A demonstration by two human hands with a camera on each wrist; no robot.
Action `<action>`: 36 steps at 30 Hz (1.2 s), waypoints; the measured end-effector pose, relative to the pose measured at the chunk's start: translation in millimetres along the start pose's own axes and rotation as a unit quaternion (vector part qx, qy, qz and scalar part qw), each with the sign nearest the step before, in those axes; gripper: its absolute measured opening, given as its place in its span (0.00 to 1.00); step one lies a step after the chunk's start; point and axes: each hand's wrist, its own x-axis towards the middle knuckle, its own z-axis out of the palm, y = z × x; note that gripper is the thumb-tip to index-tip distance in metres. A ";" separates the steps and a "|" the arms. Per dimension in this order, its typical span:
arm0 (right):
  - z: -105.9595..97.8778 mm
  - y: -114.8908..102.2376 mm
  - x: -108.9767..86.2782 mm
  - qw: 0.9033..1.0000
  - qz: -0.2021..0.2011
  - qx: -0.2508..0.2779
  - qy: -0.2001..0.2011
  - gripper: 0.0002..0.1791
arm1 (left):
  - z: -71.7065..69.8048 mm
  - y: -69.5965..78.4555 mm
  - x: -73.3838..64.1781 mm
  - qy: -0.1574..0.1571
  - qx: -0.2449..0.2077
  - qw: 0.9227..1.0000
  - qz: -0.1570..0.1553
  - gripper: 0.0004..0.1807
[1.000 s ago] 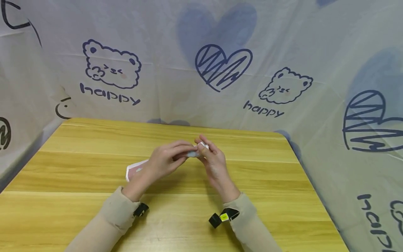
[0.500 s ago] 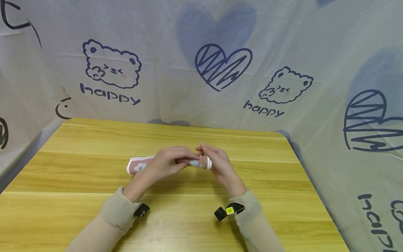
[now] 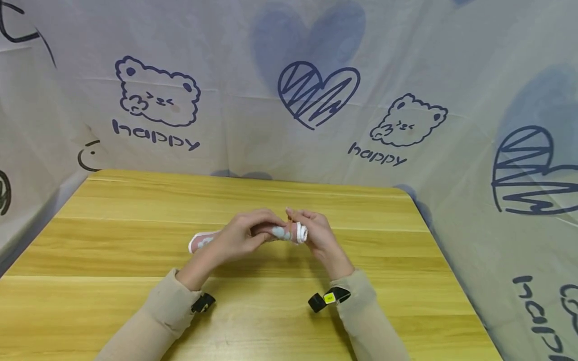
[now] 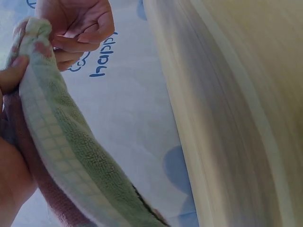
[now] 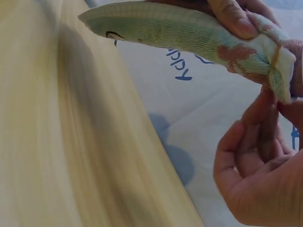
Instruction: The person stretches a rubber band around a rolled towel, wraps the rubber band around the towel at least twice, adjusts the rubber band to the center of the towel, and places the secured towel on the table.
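Observation:
A rolled towel (image 3: 281,232), pink with pale blue flowers and white edges, is held above the table. Its other face (image 4: 78,127) looks green and cream in the left wrist view. My left hand (image 3: 241,231) grips the roll around its middle, thumb pressed along it. A thin orange-brown rubber band (image 5: 275,56) goes round the towel close to its right end. My right hand (image 3: 321,239) pinches at this band with thumb and fingertips, beside the white rolled end. Part of the towel's length is hidden behind my left hand and wrist.
Beneath both hands lies a wood-grain table (image 3: 262,311). A pale printed cloth (image 3: 235,100) with hearts and bears hangs behind its far edge and along the sides. A dark strap (image 3: 339,295) sits around each sleeve cuff.
My right hand has come down and slightly right from the towel's end, which now shows its white rolled edge. The band is now drawn up from the towel. My left hand keeps its hold.

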 end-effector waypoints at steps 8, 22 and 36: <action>8.5 7.2 1.6 0.996 -0.028 0.001 0.079 0.15 | 2.8 1.1 -1.0 -0.013 0.138 0.990 -0.008 0.26; 13.4 10.1 1.9 0.992 -0.079 -0.018 0.097 0.18 | 7.7 -4.7 -0.6 0.066 0.188 0.979 0.052 0.23; 4.4 3.7 -3.4 0.939 -0.175 -0.297 -0.017 0.17 | -4.7 -9.7 -2.5 0.185 0.198 0.962 0.026 0.19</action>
